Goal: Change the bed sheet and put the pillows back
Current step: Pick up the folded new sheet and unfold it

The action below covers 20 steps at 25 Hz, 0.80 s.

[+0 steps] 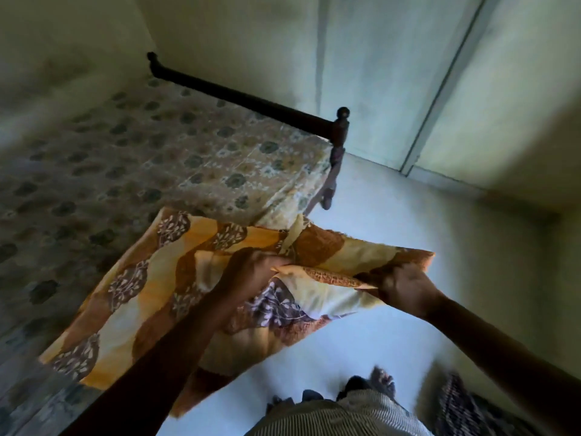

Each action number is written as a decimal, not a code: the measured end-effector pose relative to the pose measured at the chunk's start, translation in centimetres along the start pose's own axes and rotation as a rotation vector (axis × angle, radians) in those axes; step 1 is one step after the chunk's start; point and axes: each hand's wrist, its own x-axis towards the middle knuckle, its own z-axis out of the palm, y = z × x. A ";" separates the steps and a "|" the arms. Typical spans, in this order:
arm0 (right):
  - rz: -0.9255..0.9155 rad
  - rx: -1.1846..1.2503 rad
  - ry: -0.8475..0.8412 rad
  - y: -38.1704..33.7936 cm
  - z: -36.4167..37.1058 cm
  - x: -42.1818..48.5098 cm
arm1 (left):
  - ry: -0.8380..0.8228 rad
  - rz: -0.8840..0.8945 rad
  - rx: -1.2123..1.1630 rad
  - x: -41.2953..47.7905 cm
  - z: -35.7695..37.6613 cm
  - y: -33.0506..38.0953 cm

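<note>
Over the near edge of the bed (176,158), the orange sheet (141,278) hangs half-folded. The left hand (251,269) and right hand (405,286) each pinch its upper hem. It looks light and limp, probably best held by its corners.

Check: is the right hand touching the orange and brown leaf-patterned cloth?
Touching. The head view shows the right hand gripping the edge of the orange and brown leaf-patterned cloth.

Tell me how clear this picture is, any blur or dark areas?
Head view: dim, corners darkened; motion blur smears the bed at left and the right hand; the orange cloth and left hand look sharper; wide-angle lens bends the walls.
</note>
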 end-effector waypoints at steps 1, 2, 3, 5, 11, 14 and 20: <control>0.070 -0.018 -0.013 1.7 -0.2 -2.1 | -0.044 0.034 0.022 2.1 0.8 0.9; 0.131 -0.030 -0.055 3.3 -0.8 -4.2 | -0.090 0.065 -0.013 4.7 1.2 2.5; 0.211 -0.054 -0.083 5.0 -1.8 -6.7 | -0.095 0.117 -0.042 7.4 2.5 4.5; 0.362 -0.055 -0.096 8.2 -3.8 -11.4 | -0.110 0.169 -0.103 12.2 4.7 9.3; 0.779 -0.101 -0.049 13.5 -9.0 -21.6 | -0.134 0.460 -0.169 23.4 10.8 20.5; 0.885 -0.112 -0.034 16.4 -9.5 -23.8 | -0.119 0.519 -0.171 28.3 12.8 23.3; 0.912 -0.055 0.111 22.5 -8.4 -21.9 | -0.085 0.575 -0.155 36.3 13.8 23.6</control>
